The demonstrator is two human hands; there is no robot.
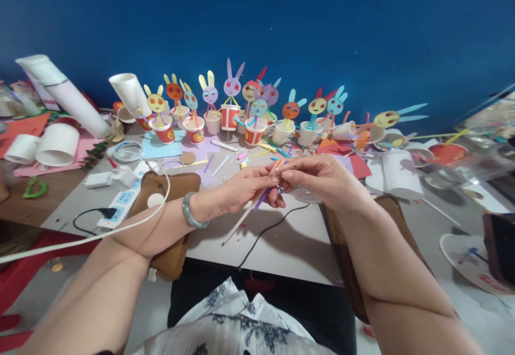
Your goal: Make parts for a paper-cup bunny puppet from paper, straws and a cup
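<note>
My left hand (255, 186), with a bracelet at its wrist, is closed round a thin pale stick (240, 223) and a purple strip (262, 199) that slant down to the left. Against its fingertips my right hand (316, 179) is closed in a pinch at the top of the bundle, where an orange piece (276, 167) pokes up. What exactly the right fingertips grip is hidden. Both hands are held above the grey table (281, 248). Behind them stands a row of paper cups (254, 131) bearing paper rabbit heads (259, 108).
A power strip (125, 197) with white cables lies at the left, beside a brown pouch (177, 253). Markers and paper scraps are spread before the cups. White cups (402, 172) lie at the right, and a black cable (265, 231) runs below my hands.
</note>
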